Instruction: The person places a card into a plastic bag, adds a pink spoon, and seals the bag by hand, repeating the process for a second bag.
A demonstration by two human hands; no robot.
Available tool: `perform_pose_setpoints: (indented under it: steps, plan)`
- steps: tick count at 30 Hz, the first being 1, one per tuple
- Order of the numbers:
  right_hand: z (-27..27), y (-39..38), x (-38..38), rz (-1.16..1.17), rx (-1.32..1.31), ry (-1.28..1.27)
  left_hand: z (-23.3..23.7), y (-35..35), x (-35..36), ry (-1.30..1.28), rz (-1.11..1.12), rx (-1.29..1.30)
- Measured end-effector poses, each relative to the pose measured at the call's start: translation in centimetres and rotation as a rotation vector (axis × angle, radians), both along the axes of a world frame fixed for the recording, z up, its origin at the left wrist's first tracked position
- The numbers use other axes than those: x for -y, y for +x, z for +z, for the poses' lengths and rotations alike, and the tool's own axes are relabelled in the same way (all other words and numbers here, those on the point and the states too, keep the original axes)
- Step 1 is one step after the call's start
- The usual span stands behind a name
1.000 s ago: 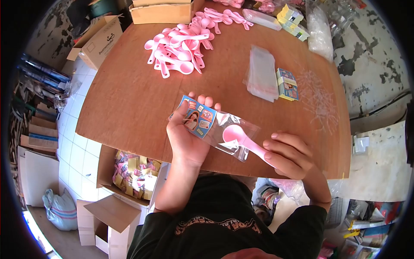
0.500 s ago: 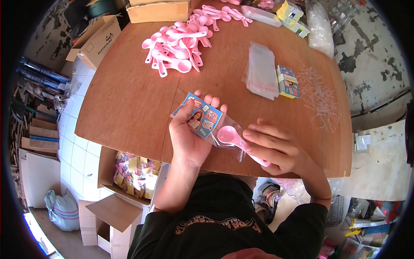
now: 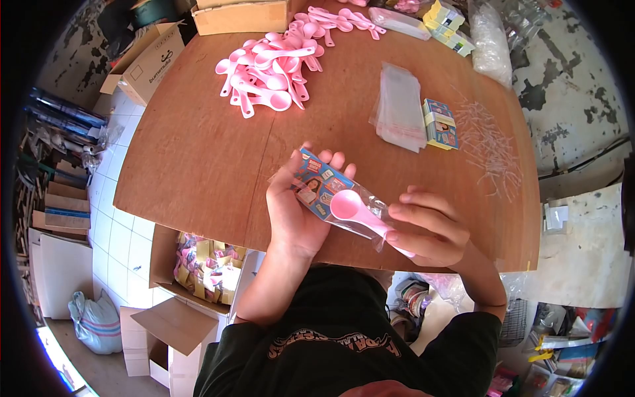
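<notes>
Within the last second the right hand point(image 3: 430, 228), pinching the handle, had slid the pink spoon point(image 3: 348, 205) deeper into the clear bag point(image 3: 374, 221). Its bowl now overlapped the printed card point(image 3: 316, 185), which the left hand point(image 3: 291, 218) clamped over the counter point(image 3: 198, 152). The insertion looked nearly finished. The card's lettering was illegible, and a cardboard box point(image 3: 149, 63) showed "burna…".

On the brown table point(image 3: 198, 152), a heap of pink spoons point(image 3: 268, 69) lies near a cardboard box point(image 3: 241, 16) at the far edge, a stack of clear bags point(image 3: 399, 106) sits just beside a banded bundle of printed cards point(image 3: 440, 124), and what may be thin plastic ties point(image 3: 489, 149) lie scattered nearby.
</notes>
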State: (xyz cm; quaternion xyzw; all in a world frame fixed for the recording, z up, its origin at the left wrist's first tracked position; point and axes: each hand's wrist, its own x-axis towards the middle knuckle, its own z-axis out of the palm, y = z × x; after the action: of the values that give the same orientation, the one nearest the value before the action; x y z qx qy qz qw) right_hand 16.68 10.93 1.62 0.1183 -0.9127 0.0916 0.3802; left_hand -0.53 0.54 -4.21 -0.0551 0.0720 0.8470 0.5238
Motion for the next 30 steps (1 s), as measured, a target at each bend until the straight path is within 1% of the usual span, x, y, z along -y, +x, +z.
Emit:
perform_pose_setpoints:
  steps: [4, 6, 7, 9, 11, 12, 13, 14, 15, 16, 17, 18, 19, 20, 21, 22, 23, 24, 25, 26, 28, 29, 30]
  plan:
    - [-0.7, -0.1, -0.2, 0.009, -0.009, -0.01, -0.2, 0.5, 0.0, -0.025, -0.025, -0.011]
    - [-0.9, 0.0, -0.1, 0.004, -0.021, -0.128, -0.3, 0.7, -0.2, -0.017, -0.036, -0.023]
    - [-0.5, 0.1, 0.0, 0.003, -0.021, -0.127, -0.3, 0.8, -0.3, -0.025, -0.049, -0.036]
    - [0.8, 0.3, 0.2, -0.072, 0.093, -0.231, -0.1, 0.9, -0.3, -0.031, -0.064, -0.049]
    - [1.9, 0.5, -0.4, -0.081, 0.086, -0.242, 0.4, 0.9, -0.3, -0.029, -0.103, -0.049]
    - [2.9, 0.7, -0.7, -0.134, 0.099, -0.25, 0.2, 0.8, -0.3, -0.027, -0.104, -0.051]
    - [4.1, 0.8, -1.1, -0.188, 0.111, -0.257, -0.3, 0.7, -0.2, -0.078, -0.019, -0.049]
    - [5.7, 0.9, -1.5, -0.191, 0.108, -0.255, -0.5, 0.7, -0.1, -0.13, 0.063, -0.046]
    - [7.4, 0.8, -1.9, -0.258, 0.198, -0.254, -0.3, 0.9, 0.0, -0.128, 0.058, -0.048]
    - [8.4, 0.7, -2.6, -0.326, 0.289, -0.254, 0.2, 1.1, 0.2, -0.176, 0.186, -0.18]
    - [8.8, 0.4, -3.4, -0.335, 0.285, -0.254, 0.7, 1.3, 0.3, -0.221, 0.313, -0.313]
    - [9.1, 0.0, -4.4, -0.358, 0.351, -0.477, 1.3, 1.5, 0.4, -0.227, 0.356, -0.39]
    - [9.5, -0.2, -5.1, -0.378, 0.411, -0.701, 1.4, 1.7, 0.4, -0.22, 0.346, -0.397]
    - [10.3, -0.5, -5.7, -0.385, 0.4, -0.698, 1.5, 1.9, 0.5, -0.189, 0.386, -0.5]
    - [11.3, -0.8, -6.1, -0.459, 0.473, -0.647, 1.6, 2.1, 0.6, -0.157, 0.432, -0.6]
    - [12.0, -1.0, -6.4, -0.531, 0.545, -0.594, 1.7, 2.3, 0.6, -0.149, 0.432, -0.601]
    - [12.1, -1.0, -6.6, -0.534, 0.537, -0.589, 1.8, 2.4, 0.6, -0.151, 0.435, -0.678]
    - [12.0, -0.9, -6.8, -0.481, 0.478, -0.621, 1.9, 2.4, 0.6, -0.153, 0.437, -0.757]
    - [11.9, -0.9, -6.9, -0.427, 0.423, -0.652, 1.9, 2.4, 0.6, -0.146, 0.436, -0.76]
    - [11.9, -0.9, -6.8, -0.428, 0.421, -0.647, 1.8, 2.4, 0.5, -0.137, 0.411, -0.813]
    - [11.6, -0.9, -6.6, -0.524, 0.59, -0.566, 1.9, 2.5, 0.3, -0.1, 0.364, -0.882]
    - [11.2, -0.8, -6.4, -0.526, 0.584, -0.564, 2.0, 2.6, 0.2, -0.095, 0.364, -0.886]
    - [10.8, -0.8, -6.3, -0.432, 0.522, -0.689, 2.0, 2.7, 0.1, -0.099, 0.342, -0.957]
